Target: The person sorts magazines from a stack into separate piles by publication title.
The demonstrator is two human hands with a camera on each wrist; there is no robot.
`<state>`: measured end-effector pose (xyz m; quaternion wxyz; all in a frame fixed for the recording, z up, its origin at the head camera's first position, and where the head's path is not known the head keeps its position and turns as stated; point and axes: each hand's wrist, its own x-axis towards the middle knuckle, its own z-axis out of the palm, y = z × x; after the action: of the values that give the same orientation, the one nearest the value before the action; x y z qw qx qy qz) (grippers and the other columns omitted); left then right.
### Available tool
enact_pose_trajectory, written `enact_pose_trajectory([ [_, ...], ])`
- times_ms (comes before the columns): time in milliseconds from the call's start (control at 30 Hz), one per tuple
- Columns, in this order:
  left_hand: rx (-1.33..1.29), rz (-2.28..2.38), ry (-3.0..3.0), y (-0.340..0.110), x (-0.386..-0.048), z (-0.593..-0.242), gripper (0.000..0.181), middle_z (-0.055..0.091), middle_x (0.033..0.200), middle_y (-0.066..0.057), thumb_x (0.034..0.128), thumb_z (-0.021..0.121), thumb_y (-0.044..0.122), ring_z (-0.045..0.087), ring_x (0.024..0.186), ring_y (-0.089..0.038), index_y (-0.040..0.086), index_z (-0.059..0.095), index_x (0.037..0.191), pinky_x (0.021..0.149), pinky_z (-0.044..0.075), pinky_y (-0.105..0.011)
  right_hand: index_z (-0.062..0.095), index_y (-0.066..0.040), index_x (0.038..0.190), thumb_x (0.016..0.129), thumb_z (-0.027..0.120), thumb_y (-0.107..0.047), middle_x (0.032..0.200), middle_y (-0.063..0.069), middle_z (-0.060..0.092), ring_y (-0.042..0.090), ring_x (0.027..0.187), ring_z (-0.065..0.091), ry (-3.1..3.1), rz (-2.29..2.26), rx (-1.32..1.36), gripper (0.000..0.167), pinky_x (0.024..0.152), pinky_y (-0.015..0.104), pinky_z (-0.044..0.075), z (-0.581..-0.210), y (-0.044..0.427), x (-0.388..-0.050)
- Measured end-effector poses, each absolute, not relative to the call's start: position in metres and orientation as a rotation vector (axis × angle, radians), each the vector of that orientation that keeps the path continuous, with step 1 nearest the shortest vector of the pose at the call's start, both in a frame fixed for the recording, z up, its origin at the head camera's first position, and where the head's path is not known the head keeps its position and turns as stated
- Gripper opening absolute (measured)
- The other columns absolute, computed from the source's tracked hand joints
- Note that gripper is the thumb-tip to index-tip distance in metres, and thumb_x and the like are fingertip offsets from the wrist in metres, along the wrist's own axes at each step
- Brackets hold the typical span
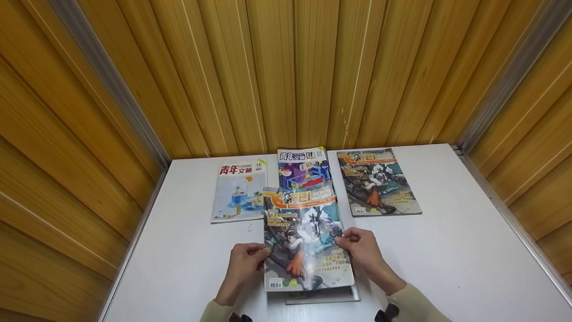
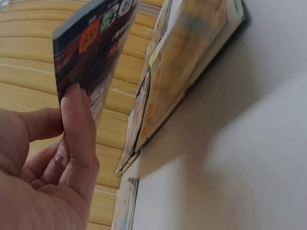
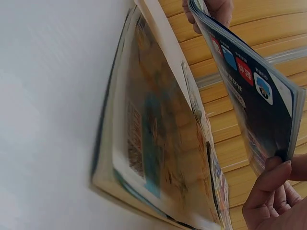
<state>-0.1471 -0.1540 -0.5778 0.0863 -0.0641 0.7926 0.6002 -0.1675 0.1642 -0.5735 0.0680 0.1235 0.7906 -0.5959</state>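
Note:
A glossy magazine (image 1: pixel 308 246) with an orange title and a comic-style cover is held up between both hands, clear of the table. My left hand (image 1: pixel 243 263) pinches its left edge, and my right hand (image 1: pixel 365 251) pinches the right edge. The dark back cover (image 2: pixel 96 57) shows in the left wrist view, and again in the right wrist view. Beneath it lies another magazine (image 3: pixel 158 139), mostly hidden from the head view except its lower edge (image 1: pixel 328 296).
On the white table (image 1: pixel 178 264) lie a magazine with a red title (image 1: pixel 239 192) at left, a purple-covered magazine (image 1: pixel 304 172) at the middle back, partly covered from view, and a matching comic-cover magazine (image 1: pixel 377 183) at right. Wood-grain panels (image 1: pixel 268 80) enclose the table.

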Motion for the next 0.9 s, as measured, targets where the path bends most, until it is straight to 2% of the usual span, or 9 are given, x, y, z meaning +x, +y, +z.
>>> enact_pose_trajectory([
  [467, -0.211, 1.777, 2.413, -0.158, -0.181, -0.582, 0.018, 0.073, 0.074, -0.001, 0.1006, 0.074, 0.008, 0.061, 0.061, -0.01, -0.006, 0.081, 0.11, 0.058, 0.053, -0.027, 0.071, -0.001, 0.089, 0.097, 0.079, -0.006, 0.073, 0.0, 0.063, 0.015, 0.072, 0.055, 2.45, -1.836, 0.317, 0.012, 0.065, 0.026, 0.045, -0.587, 0.155, -0.202],
  [800, -0.179, 1.758, 2.45, -0.124, -0.223, -0.579, 0.015, 0.072, 0.073, -0.002, 0.1014, 0.073, 0.007, 0.061, 0.059, -0.011, -0.003, 0.082, 0.107, 0.055, 0.05, -0.024, 0.072, -0.003, 0.091, 0.099, 0.079, -0.01, 0.079, 0.002, 0.067, 0.015, 0.073, 0.057, 2.647, -1.717, 0.27, 0.013, 0.069, 0.03, 0.048, -0.581, 0.179, -0.232],
  [900, -0.145, 1.765, 2.455, -0.111, -0.237, -0.577, 0.014, 0.069, 0.07, 0.0, 0.1021, 0.072, 0.007, 0.06, 0.056, -0.011, -0.003, 0.082, 0.103, 0.054, 0.05, -0.024, 0.071, -0.004, 0.091, 0.1, 0.079, -0.013, 0.08, 0.002, 0.066, 0.016, 0.074, 0.058, 2.712, -1.67, 0.253, 0.015, 0.073, 0.034, 0.05, -0.576, 0.192, -0.244],
])
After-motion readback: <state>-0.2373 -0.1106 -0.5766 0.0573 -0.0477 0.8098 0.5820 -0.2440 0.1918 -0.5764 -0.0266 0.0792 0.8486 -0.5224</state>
